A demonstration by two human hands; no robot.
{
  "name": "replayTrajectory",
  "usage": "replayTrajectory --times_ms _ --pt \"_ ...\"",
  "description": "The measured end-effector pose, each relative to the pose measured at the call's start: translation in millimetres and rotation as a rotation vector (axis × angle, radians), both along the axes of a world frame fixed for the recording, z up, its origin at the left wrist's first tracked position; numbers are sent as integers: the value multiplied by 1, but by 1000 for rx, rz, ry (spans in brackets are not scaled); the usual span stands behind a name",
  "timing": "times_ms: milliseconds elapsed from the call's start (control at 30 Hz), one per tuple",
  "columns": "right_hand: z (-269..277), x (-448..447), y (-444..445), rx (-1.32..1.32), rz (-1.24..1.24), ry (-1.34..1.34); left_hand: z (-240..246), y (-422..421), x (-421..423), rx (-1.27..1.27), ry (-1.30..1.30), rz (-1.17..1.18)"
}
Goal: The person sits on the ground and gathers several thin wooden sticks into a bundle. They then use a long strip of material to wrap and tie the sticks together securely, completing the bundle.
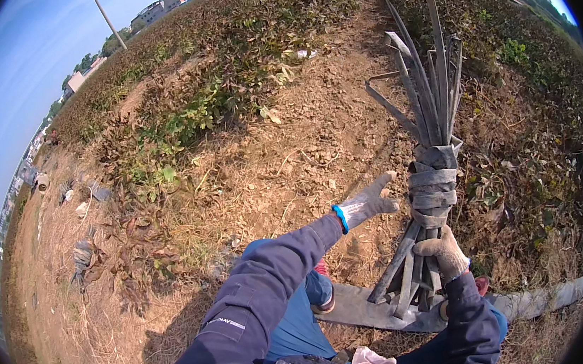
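A tall bundle of flat grey hose strips [433, 183] stands upright before me, with several wraps of the same strip around its middle. Long folded loops [432, 76] fan out above the wraps, and the lower ends spread near the ground. My right hand [444, 254], in a knitted work glove, grips the bundle just under the wraps. To the left of the wraps, my left hand [371, 201] reaches out, apart from the bundle. Its glove is grey with a blue cuff, its fingers are spread, and it holds nothing.
A wide flat hose [358, 308] crosses the ground by my feet, under the bundle's lower ends. Withered leafy crops [237, 75] flank a path of dry soil [338, 118]. Another grey bundle [84, 254] lies on dry grass at the left. A utility pole [108, 20] stands far off.
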State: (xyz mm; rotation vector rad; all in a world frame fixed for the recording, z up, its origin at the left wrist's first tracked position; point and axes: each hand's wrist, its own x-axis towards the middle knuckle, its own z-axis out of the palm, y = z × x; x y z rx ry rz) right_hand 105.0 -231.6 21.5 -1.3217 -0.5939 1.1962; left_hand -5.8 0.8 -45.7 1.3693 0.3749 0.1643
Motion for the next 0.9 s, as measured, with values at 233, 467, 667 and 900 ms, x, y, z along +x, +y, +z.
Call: replayTrajectory --times_ms 233,467,667,900 --pt "10 12 -5 -123 299 -367 -19 -5 10 361 -155 -454" --pt "1 10 -15 -168 271 -42 2 -29 5 -47 -453 -392" --pt "-39 17 -19 -31 201 71 27 -43 -2 70 -451 -355" --pt "-51 23 -3 -17 348 -389 23 -49 3 -261 -347 -55"
